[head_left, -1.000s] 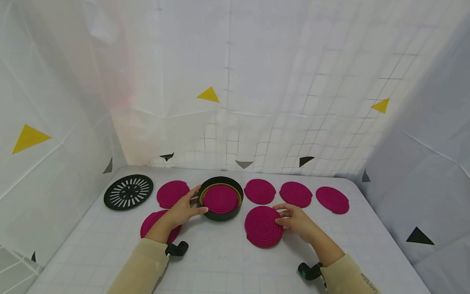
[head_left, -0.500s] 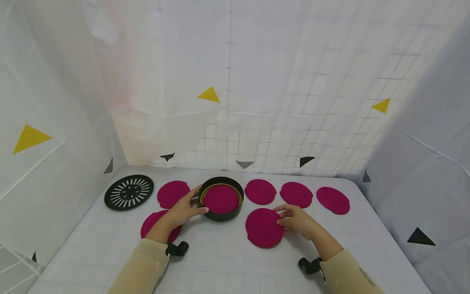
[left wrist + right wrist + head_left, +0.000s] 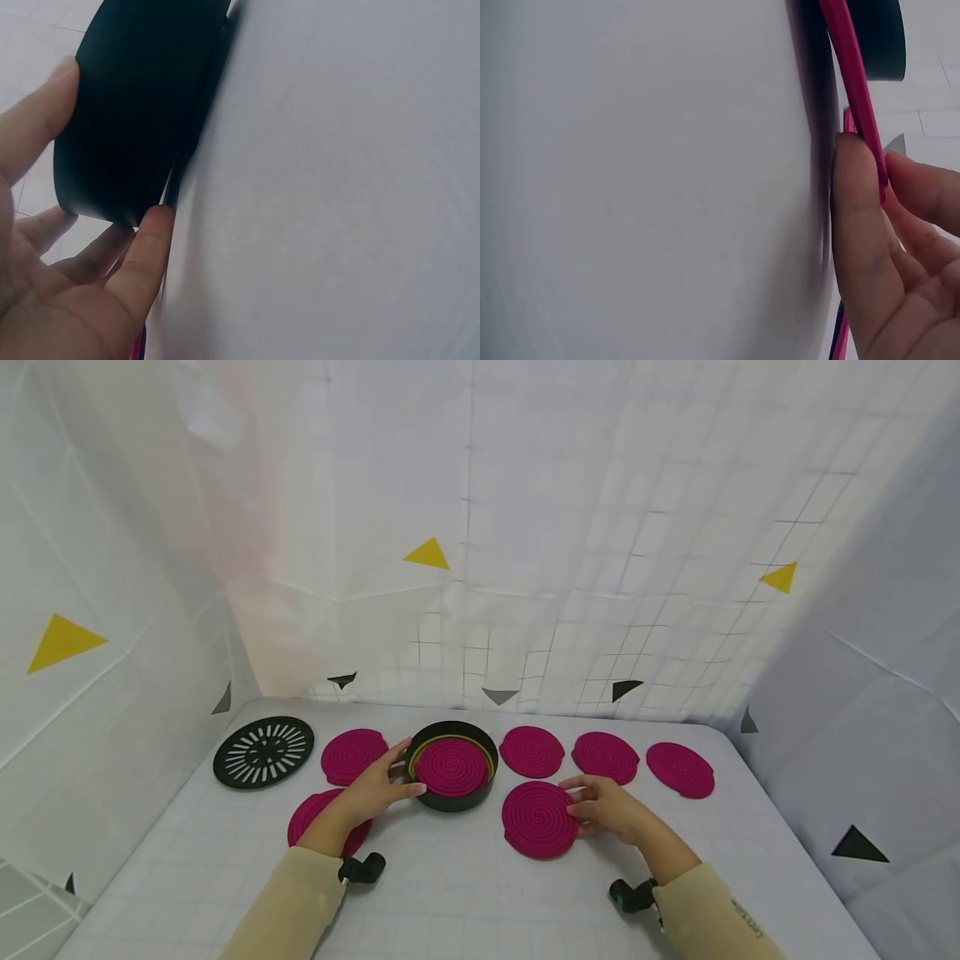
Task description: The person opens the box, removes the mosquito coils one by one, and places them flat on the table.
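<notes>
Largest: white sheet (image 3: 570,510), hung behind and on both sides of a white counter (image 3: 480,906). Next: beige sleeves (image 3: 281,902), entering from 7 and 5 o'clock. Mid-counter, dial centre for what follows: round black pan (image 3: 450,804). At 9 o'clock, well apart, lying flat: slotted black disc (image 3: 264,753). Left hand (image 3: 375,787) at the pan's 8-to-9 o'clock wall, fingers spread, thumb opposed, gripping. Right hand (image 3: 606,806) at 4 o'clock, pinching the 3 o'clock edge of the held mat (image 3: 539,820): pink, spiral-ribbed, apparently tilted clear of the counter, near the pan but apart. Flat at 3 o'clock, outward: first mat (image 3: 532,752), second mat (image 3: 602,755), third mat (image 3: 680,769). At 9 o'clock: fourth mat (image 3: 349,755); at 8, partly behind the left wrist: fifth mat (image 3: 315,816). Inside the pan, within a yellowish ring: nested mat (image 3: 452,767). Step in hand, by judgement: steadying the pan, with another mat raised for stacking. Next move, probably: towards 10 o'clock, above the rim, levelling, then release onto the nested mat.
</notes>
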A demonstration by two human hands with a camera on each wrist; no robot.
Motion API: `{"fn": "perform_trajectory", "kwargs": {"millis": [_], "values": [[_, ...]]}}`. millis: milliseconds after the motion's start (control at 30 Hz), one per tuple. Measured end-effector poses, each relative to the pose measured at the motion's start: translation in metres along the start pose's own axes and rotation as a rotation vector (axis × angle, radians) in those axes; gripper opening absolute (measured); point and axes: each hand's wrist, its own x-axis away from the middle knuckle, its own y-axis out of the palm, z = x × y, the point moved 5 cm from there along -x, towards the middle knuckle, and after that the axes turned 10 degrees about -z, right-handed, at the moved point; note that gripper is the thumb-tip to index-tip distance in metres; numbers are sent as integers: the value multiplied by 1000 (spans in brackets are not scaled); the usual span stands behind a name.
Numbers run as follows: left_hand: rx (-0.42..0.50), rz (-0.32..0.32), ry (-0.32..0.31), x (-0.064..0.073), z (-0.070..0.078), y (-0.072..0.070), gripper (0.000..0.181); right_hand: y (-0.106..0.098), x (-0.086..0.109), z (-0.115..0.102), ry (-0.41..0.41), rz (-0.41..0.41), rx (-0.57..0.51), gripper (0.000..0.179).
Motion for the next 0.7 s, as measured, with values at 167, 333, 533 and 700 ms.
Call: {"fn": "perform_trajectory", "kwargs": {"millis": [167,333,533,700], "values": [[-1,-2,-1,0,-1,0,103,-1,1,0,-2,-46,-11,44],[-8,-3,1,0,0,0,103,-1,0,0,10,-47,-19,44],[-22,0,5,0,0,0,103,-1,-1,4,18,-41,-11,45],[-21,1,3,1,1,0,102,-3,-3,6,17,-28,43,44]]}}
